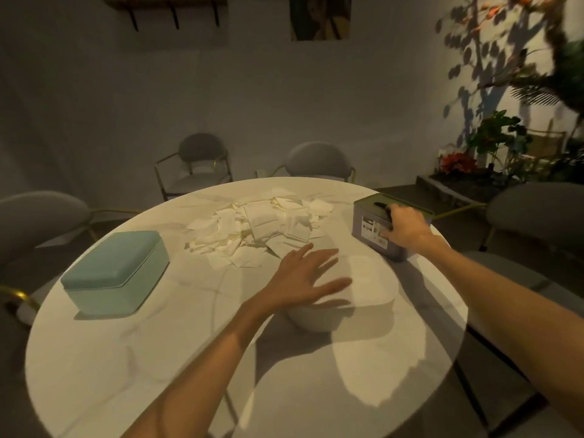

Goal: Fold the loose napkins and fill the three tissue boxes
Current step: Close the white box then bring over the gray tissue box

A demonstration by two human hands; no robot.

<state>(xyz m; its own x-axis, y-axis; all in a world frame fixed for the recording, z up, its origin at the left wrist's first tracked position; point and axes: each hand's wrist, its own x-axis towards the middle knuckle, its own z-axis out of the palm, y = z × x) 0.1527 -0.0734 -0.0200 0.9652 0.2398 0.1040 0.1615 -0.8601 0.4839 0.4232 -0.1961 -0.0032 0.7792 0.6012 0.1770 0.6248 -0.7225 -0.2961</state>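
**Now: both your hands are on boxes, napkins heaped behind**

So, your left hand lies flat, fingers straight and spread, on top of the white box in the middle of the table. It grips nothing; the palm and fingers simply rest on the lid. That box is pale, with rounded corners, and blends so closely with the tabletop that its near wall reads mostly as a curved shadow under your wrist.

Your right hand is on the grey box at the table's right edge. Its fingers curl over the near top edge and down the front face, holding the box. This one is a dark grey-purple with a greenish lid, a dark oval slot on top, and a printed label on the front that is too blurred to read.

The teal box sits on the left side of the table, well apart from both hands, its lid shut. It is a smooth blue-green, rectangular, with soft corners and a thin seam under the lid.

The napkins lie in a loose heap at the far middle of the table, between the teal and grey boxes, just beyond your left fingertips. They are small cream-white squares, overlapping at all angles, some creased.

Grey chairs ring the table.
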